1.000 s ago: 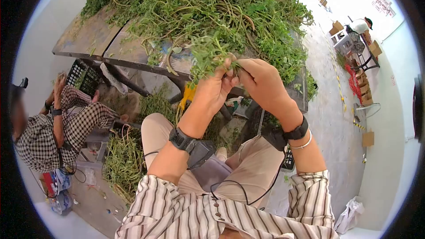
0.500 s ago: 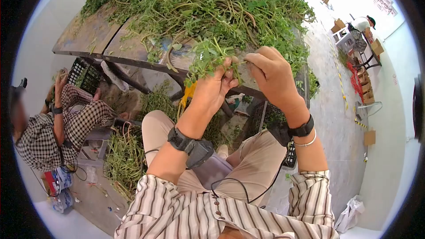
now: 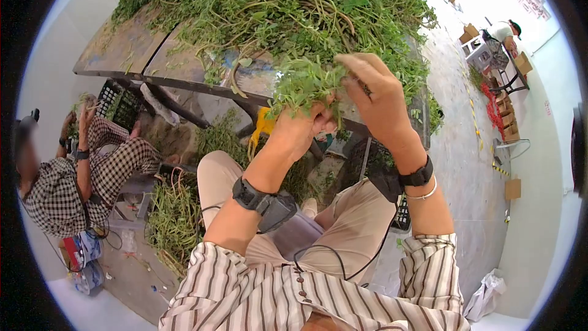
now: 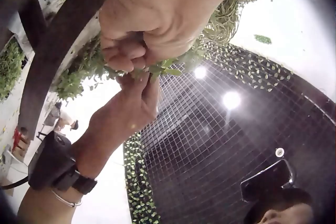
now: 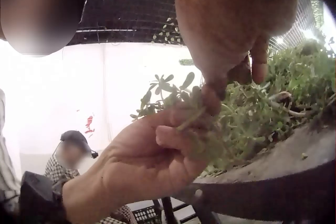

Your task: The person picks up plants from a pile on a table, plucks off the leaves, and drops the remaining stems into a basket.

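My left hand (image 3: 300, 132) grips a small bunch of leafy green sprigs (image 3: 306, 83), their leaves small and rounded like purslane, just past the table's front edge. To the right, my right hand (image 3: 376, 98) reaches to the bunch with bent fingers. In the right wrist view its thumb and fingertips (image 5: 212, 98) pinch at the sprigs close above the left hand's fingers. Both hands meet at the stems in the left wrist view. Behind them a large heap of the same greens (image 3: 269, 12) covers much of the table (image 3: 177, 55).
More greens (image 3: 171, 214) lie piled on the floor at the left. A black crate (image 3: 119, 107) stands beside another seated person (image 3: 67, 184) in checked clothes. A yellow thing (image 3: 262, 127) hangs under the table edge. Cardboard boxes (image 3: 508, 116) line the right wall.
My right hand drew away to the right from the bunch, with a thin stem between its fingers, then came back to the leaves. The left hand has turned slightly, still gripping the sprigs.
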Demonstrator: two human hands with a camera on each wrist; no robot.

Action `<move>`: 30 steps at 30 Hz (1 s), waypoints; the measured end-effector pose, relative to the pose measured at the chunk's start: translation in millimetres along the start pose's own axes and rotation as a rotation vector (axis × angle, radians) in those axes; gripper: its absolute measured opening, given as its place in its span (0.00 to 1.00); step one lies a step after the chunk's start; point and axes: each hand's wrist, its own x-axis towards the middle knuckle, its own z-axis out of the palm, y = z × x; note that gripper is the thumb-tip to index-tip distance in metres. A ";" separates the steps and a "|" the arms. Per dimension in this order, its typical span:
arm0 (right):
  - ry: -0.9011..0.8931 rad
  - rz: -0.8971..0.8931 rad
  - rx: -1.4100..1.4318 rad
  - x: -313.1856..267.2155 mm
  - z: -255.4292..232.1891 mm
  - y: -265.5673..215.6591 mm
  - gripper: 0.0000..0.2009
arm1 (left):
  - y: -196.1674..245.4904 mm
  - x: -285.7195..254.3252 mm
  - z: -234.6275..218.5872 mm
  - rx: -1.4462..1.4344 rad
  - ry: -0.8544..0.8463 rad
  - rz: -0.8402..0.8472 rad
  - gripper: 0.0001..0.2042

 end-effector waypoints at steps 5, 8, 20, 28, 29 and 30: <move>0.137 0.173 0.008 -7.1 -9.9 -14.7 0.05 | -6.0 6.0 -14.0 -0.196 0.115 0.071 0.10; -0.108 0.294 0.139 -19.7 -8.8 -16.9 0.05 | -2.7 1.3 -7.7 -0.270 0.098 0.119 0.08; -0.256 0.439 0.176 -36.3 3.5 -8.2 0.07 | -0.5 -5.5 0.5 -0.168 0.179 0.067 0.09; -0.206 0.289 -0.061 -39.1 -1.8 -9.1 0.06 | -1.5 -4.0 -7.2 -0.293 0.236 -0.001 0.12; -0.216 0.299 -0.056 -39.6 -2.0 -9.5 0.05 | -2.4 -4.5 -7.3 -0.302 0.260 -0.009 0.12; -0.215 0.299 -0.055 -39.8 -1.2 -9.2 0.05 | -2.9 -4.9 -8.1 -0.301 0.260 -0.008 0.12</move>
